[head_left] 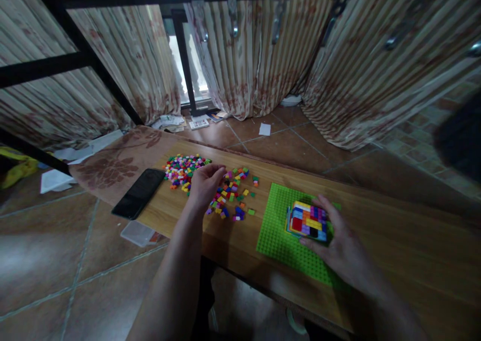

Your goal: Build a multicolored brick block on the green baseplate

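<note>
My left hand (205, 182) hovers over or rests among small loose toy bricks (231, 193), its fingertips pinched together. Whatever lies between those fingertips is too small to make out. A larger heap of toy bricks (183, 169) in many colours lies just left of that hand. On the green studded baseplate (276, 231) sits a multicoloured block of toy bricks (308, 220), stacked in layers with a patchwork top. My right hand (332, 233) is wrapped around the block's right side, thumb at the near edge and fingers at the far edge.
A black phone (139, 193) lies at the left end of the wooden table (394, 246). A clear plastic container (137, 233) is on the tiled floor below. Dark metal bars (97, 70) stand at the left. Striped curtains (255, 55) hang behind, with papers on the floor.
</note>
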`<state>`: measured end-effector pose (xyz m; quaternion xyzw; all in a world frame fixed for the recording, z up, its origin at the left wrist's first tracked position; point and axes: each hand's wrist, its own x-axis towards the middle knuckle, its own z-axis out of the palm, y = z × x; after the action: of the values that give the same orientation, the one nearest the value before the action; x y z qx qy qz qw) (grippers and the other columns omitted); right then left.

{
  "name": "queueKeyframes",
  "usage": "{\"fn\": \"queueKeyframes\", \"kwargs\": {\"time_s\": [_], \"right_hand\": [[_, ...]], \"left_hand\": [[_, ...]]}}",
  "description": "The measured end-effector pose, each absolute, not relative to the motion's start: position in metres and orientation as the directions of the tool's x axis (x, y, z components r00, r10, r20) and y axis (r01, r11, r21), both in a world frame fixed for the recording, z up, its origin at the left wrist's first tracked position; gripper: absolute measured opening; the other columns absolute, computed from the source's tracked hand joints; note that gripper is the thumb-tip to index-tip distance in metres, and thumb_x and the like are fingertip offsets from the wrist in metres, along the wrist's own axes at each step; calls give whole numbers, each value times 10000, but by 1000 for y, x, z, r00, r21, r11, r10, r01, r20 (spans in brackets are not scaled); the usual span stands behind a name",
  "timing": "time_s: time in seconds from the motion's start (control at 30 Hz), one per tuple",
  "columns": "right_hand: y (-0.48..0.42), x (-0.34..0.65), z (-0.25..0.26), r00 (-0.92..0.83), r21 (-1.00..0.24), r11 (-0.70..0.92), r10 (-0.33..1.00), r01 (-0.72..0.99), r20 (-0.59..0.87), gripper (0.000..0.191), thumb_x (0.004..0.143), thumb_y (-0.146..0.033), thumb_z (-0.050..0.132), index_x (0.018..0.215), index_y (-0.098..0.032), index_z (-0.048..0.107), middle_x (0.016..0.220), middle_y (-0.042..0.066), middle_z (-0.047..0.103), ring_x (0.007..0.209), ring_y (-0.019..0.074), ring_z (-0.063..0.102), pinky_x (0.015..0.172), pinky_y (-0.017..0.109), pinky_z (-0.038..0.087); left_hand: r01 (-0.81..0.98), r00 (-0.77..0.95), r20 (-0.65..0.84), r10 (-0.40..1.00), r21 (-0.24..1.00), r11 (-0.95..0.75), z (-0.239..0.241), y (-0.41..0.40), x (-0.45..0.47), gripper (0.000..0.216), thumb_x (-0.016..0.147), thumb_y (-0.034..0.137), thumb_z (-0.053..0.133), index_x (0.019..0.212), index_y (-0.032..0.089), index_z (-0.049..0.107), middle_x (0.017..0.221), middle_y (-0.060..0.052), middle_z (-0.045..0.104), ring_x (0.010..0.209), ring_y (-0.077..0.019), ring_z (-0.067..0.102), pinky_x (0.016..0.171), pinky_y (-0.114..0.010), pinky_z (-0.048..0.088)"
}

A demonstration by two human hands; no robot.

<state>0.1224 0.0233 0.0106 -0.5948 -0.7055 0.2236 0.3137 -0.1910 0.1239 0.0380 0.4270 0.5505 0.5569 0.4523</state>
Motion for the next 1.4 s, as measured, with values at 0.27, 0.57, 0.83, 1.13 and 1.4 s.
{"fn": "queueKeyframes", "kwargs": {"time_s": [0.27,0.57,0.83,1.13,1.4], "right_hand": [[6,60,36,-121,-463,512,754,723,645,429,903,-211,618,1312,-335,581,1156,64,693,1054,257,666,947,460,542],[31,-5,-23,-193,-522,467,847,714,495,367,985,-220,426,1313,-197,589,1192,153,648,1124,305,617,985,541,524],[42,-17,-34,-243,-502,414,896,759,372,362,959,-107,395,1219,-178,637,1066,133,654,1011,273,619,893,448,564],[40,-9,-19,-210,-511,412,889,754,407,283,960,-119,378,935,-201,647,840,87,640,811,239,617,743,381,550],[29,7,-3,-166,-600,422,885,679,434,265,996,-167,378,960,-209,637,871,68,649,841,207,629,748,335,524]], "left_hand": [[18,-125,34,992,999,-32,29,120,-167,177,737,304,685,778,134,708,662,11,646,572,-96,532,558,-207,430],[76,-41,99,994,993,-96,15,121,-141,132,782,251,624,797,153,712,679,9,651,628,-115,563,613,-216,434],[265,92,109,990,955,-130,16,115,-124,164,826,227,586,862,167,734,796,-37,712,745,-171,635,690,-264,481],[265,127,153,980,947,-182,19,115,-117,171,833,233,588,883,173,740,795,-27,710,723,-164,623,687,-261,484],[84,64,68,996,994,-73,11,121,-116,176,795,307,642,873,175,729,758,-9,674,679,-151,615,648,-257,512]]}}
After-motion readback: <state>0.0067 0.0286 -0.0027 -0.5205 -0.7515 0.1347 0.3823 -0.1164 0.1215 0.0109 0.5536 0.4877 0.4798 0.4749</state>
